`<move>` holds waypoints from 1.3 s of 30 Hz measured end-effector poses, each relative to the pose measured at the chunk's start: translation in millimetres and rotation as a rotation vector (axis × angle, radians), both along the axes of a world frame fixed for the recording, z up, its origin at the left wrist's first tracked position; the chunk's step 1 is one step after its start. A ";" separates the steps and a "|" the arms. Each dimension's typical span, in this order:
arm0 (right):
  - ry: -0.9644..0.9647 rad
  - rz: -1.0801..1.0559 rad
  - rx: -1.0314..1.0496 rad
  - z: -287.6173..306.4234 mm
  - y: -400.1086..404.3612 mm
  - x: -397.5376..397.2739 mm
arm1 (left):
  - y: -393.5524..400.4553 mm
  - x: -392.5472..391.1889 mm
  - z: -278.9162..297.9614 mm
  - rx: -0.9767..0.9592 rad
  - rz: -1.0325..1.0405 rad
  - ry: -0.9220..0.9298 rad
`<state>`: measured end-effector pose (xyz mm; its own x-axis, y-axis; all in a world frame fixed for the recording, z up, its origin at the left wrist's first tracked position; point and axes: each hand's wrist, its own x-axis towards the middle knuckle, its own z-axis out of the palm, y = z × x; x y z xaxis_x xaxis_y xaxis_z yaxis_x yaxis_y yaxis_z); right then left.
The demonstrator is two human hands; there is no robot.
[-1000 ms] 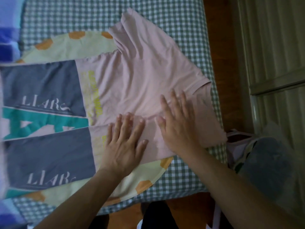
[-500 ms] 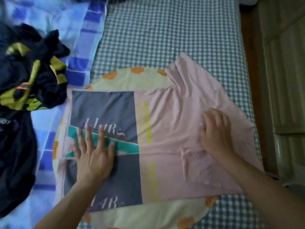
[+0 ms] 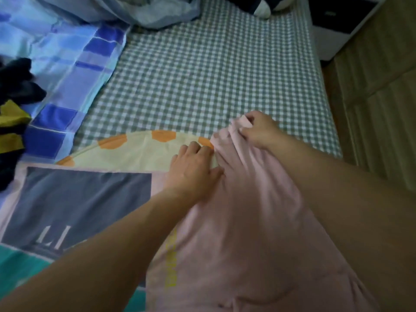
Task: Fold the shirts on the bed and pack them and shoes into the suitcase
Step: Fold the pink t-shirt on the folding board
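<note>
While my right hand (image 3: 258, 130) pinches the pink shirt (image 3: 236, 221) sleeve near the bed's (image 3: 202, 70) right edge, my left hand (image 3: 193, 172) presses flat, fingers seemingly together; pulling unevenly could skew the fold.

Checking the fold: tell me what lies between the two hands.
In the head view, only bunched pink shirt fabric lies between the left hand and the right hand, which pinches its far edge.

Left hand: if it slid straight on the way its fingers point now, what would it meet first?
The left hand lies on the pink shirt, fingers aimed up-right at the bunched sleeve the right hand pinches. It would probably meet that fold first, then the checked sheet; depth is uncertain.
</note>
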<state>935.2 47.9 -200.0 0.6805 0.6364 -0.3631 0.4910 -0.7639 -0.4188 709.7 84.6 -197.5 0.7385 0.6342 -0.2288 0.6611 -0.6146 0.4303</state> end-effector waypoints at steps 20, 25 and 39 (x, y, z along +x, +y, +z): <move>0.255 -0.116 0.370 32.1 -34.8 36.9 | 53.7 59.7 16.4 -0.360 0.080 0.030; 0.193 -0.012 0.382 37.4 -48.8 49.6 | 52.1 34.4 31.2 -0.405 0.039 -0.193; 0.058 0.125 0.412 70.0 -44.1 46.9 | 39.2 28.0 71.7 -0.360 -0.189 -0.332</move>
<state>982.0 3.8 -130.0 0.5749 0.8125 -0.0970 0.5355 -0.4632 -0.7061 737.7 123.8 -125.8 0.9022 0.4072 -0.1424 0.3455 -0.4843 0.8038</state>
